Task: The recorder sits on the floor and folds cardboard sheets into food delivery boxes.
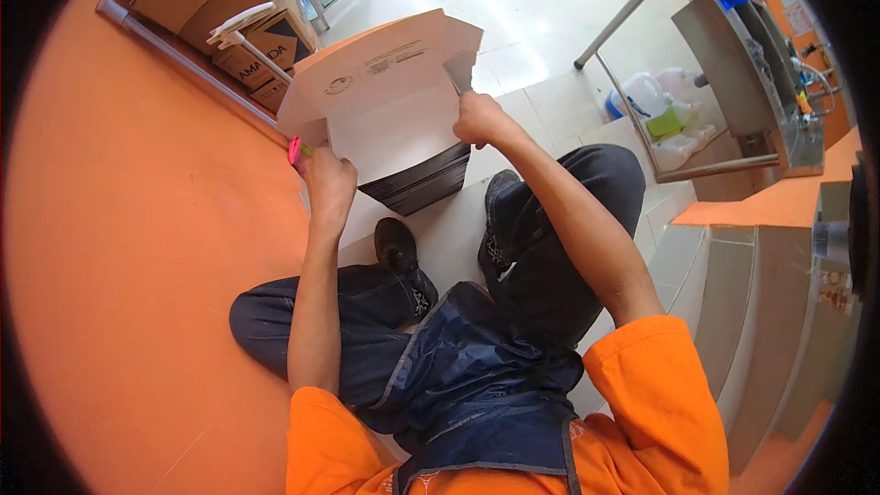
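A partly folded cardboard box [385,124], white inside with small printed marks on its raised panel, stands in front of my feet. My right hand [481,119] is closed on its right side flap, by the corner. At the left side of the box, my left hand [330,179] is closed with its fingers curled at the edge; the fingertips are partly hidden. A small pink and green object [297,154] shows beside that hand, and I cannot make out its kind. Beneath the near edge of the box lies a stack of thin dark-edged sheets [422,185].
An orange wall [137,247] runs close along my left. Brown cartons [266,46] and a pale pipe [183,55] are at the far left. A metal table [733,82] stands at the right, with plastic jugs [674,119] beneath it. Steps [761,312] descend at the right.
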Demonstrator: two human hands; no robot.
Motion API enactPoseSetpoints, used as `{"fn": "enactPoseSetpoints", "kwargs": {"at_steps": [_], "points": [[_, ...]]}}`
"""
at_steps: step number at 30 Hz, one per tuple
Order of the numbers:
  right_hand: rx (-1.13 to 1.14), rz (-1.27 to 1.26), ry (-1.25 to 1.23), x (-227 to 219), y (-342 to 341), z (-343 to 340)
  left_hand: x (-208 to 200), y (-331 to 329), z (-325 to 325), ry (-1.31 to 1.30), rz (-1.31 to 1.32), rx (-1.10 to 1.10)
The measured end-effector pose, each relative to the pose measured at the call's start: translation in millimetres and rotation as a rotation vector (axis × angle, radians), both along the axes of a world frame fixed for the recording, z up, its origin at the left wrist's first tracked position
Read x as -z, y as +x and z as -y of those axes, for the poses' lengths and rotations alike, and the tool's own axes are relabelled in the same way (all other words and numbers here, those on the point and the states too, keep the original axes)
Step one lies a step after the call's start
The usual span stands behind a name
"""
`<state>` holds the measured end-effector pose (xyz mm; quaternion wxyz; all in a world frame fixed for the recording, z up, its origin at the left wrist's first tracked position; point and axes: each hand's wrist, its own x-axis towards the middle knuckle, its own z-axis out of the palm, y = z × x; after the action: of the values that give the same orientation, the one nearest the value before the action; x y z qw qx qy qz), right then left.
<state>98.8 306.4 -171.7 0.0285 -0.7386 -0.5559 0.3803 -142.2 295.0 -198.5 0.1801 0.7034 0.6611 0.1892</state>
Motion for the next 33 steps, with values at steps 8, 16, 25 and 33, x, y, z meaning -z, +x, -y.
{"fn": "enactPoseSetpoints", "kwargs": {"at_steps": [8,16,25,33], "points": [[0.061,0.086,0.252,-14,-1,-5,-14,-6,-21,-0.198,0.056,-0.109],[0.094,0.066,0.477,4,-9,-24,-2,3,-42,0.209,-0.207,-0.095],[0.063,0.125,0.552,4,-22,-34,-15,12,-45,0.114,-0.142,-0.176],[0.075,0.193,0.504,8,-28,-33,-16,20,-39,0.073,-0.144,-0.331]]}}
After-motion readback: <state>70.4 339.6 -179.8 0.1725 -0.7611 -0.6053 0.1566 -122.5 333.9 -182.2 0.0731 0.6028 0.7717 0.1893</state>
